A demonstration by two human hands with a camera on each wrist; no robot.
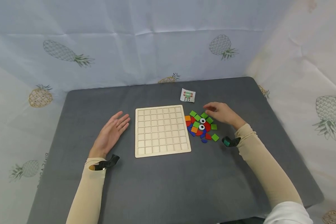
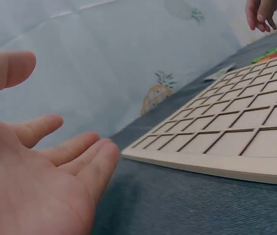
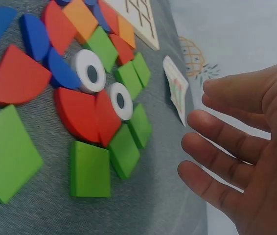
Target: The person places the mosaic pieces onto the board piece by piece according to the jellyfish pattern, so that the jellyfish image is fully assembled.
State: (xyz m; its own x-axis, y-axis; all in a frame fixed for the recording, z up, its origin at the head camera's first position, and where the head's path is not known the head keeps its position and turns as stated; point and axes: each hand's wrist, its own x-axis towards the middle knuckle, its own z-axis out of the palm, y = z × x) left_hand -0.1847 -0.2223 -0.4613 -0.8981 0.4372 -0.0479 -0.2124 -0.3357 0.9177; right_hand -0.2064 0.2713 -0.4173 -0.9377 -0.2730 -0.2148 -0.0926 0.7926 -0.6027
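Grey table (image 1: 168,186), coloured blocks (image 1: 207,126) beside compartmented board (image 1: 162,130), left hand (image 1: 109,133) spread, right hand (image 1: 222,113) loosely spread

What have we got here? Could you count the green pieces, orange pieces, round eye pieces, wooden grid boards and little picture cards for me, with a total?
Green pieces: 7
Orange pieces: 2
Round eye pieces: 2
Wooden grid board: 1
Picture card: 1
Total visible: 13

Soft, diffuse light, faint shadows
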